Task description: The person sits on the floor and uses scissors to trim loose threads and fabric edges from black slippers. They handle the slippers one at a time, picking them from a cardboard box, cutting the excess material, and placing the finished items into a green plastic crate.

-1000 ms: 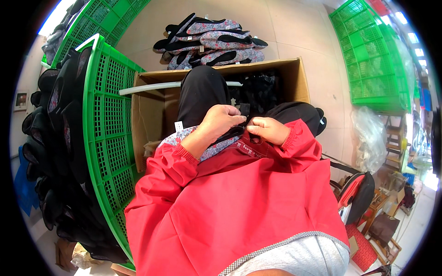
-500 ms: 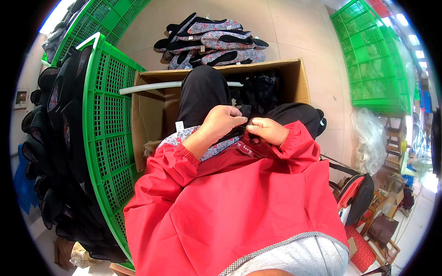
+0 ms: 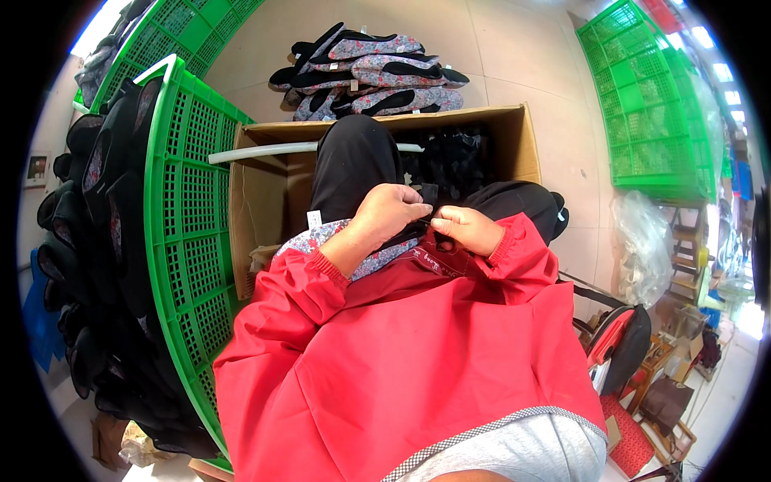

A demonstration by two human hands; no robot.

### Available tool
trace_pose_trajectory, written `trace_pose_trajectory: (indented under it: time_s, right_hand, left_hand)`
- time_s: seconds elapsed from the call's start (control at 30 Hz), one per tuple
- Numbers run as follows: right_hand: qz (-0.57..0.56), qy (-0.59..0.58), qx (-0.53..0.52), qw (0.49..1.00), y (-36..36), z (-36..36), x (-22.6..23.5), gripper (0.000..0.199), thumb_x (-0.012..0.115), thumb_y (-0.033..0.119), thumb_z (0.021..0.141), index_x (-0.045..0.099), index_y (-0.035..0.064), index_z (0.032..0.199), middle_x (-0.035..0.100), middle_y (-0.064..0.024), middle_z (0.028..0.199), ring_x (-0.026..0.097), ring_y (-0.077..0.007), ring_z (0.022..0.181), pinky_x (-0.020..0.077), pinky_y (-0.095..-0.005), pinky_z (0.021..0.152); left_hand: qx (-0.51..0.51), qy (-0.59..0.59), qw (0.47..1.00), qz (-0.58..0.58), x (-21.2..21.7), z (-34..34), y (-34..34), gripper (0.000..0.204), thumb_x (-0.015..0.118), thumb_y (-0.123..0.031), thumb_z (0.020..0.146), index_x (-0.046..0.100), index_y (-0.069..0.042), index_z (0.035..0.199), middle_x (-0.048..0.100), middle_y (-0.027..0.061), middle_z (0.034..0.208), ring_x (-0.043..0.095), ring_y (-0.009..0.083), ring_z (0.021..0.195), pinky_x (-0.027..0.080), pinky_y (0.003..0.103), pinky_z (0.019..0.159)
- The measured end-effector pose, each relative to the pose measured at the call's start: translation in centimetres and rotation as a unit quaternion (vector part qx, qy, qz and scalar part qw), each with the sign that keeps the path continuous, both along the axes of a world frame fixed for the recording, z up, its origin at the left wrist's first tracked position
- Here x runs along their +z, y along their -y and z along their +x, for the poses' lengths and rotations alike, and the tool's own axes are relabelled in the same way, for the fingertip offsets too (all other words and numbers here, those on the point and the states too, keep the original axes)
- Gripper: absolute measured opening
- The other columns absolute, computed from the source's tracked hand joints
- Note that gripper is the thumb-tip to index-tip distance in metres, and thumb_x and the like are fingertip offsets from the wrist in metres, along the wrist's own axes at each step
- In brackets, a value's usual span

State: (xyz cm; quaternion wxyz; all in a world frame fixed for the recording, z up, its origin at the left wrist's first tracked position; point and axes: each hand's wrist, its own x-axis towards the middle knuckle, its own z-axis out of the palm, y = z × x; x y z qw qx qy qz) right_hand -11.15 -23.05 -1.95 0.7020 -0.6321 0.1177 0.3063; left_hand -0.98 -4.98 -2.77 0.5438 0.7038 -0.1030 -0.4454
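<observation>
Across my lap lies a floral and black fabric piece (image 3: 384, 259), with a small white tag at its left end. Over it, my left hand (image 3: 387, 212) is closed, thumb and fingers pinched at a short black strap (image 3: 430, 194) that sticks up between the hands. My right hand (image 3: 470, 228) is closed just beside it, its fingertips pinching at the lower part of the same dark strap. The fingertips of both hands nearly meet. Exactly what each pinches there is too small and dark to make out.
A cardboard box (image 3: 526, 145) holding dark pieces stands ahead, a pale tube (image 3: 265, 152) across it. Floral and black pieces (image 3: 385, 72) are piled beyond. A green crate (image 3: 189, 241) stands left beside stacked black pieces (image 3: 112, 265); more green crates (image 3: 650, 112) stand far right.
</observation>
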Motion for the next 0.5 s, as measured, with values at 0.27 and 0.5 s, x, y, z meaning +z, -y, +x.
trace_pose_trajectory:
  time_s: [0.27, 0.5]
  right_hand:
    - [0.001, -0.005, 0.012, 1.000, 0.0, 0.4, 0.5, 0.026, 0.052, 0.023, 0.101, 0.061, 0.0024, 0.087, 0.060, -0.0011, 0.079, 0.052, -0.0083, 0.064, 0.0436, -0.0243, 0.060]
    - [-0.026, 0.010, 0.026, 0.999, 0.0, 0.4, 0.2, 0.025, 0.053, 0.023, 0.100, 0.060, 0.0029, 0.087, 0.061, -0.0011, 0.080, 0.052, -0.0080, 0.065, 0.0442, -0.0244, 0.061]
  left_hand:
    - [-0.001, 0.011, 1.000, 0.011, -0.2, 0.0, 0.0, 0.020, 0.072, -0.018, 0.081, 0.072, 0.002, 0.083, 0.060, 0.0046, 0.063, 0.052, 0.0105, 0.056, 0.043, 0.029, 0.053]
    - [-0.010, 0.020, 1.000, 0.015, -0.4, 0.0, 0.0, 0.022, 0.071, -0.019, 0.080, 0.072, 0.003, 0.085, 0.062, 0.0065, 0.064, 0.054, 0.0121, 0.057, 0.045, 0.030, 0.056]
